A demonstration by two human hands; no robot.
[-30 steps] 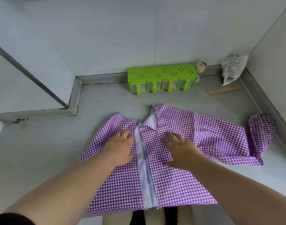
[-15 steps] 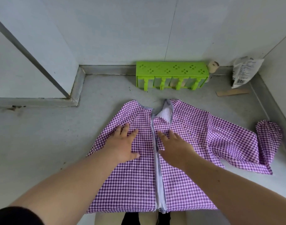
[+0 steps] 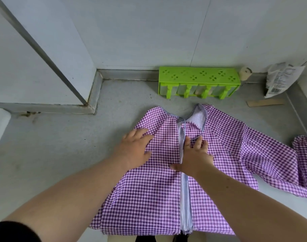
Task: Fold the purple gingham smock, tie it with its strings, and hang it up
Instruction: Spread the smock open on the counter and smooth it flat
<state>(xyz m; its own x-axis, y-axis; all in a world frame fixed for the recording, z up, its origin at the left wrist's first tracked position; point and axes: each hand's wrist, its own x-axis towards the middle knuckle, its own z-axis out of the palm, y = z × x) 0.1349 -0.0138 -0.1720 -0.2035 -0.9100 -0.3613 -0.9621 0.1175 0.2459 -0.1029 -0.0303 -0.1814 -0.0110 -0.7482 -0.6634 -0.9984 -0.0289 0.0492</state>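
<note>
The smock (image 3: 166,186) lies spread flat on the grey floor (image 3: 53,154), neck end away from the person. It is purple-and-white gingham, its two panels meeting along a pale, whitish strip down the middle, with dark striped binding round the neckline and a light lining showing inside the collar. One sleeve (image 3: 271,161) trails off to the right, crumpled at its cuff; the left side is folded in to a straight edge. Past the neck stands a bright green rack (image 3: 199,79) against the wall, and to its right a white bag (image 3: 282,79) with dark printing too small to read. The left hand (image 3: 134,151) lies flat on the left panel, fingers straight and slightly spread, pressing the cloth and gripping nothing. The right hand (image 3: 194,158) rests palm down over the middle strip, fingers extended toward the collar, thumb out to the left, likewise holding nothing.
</note>
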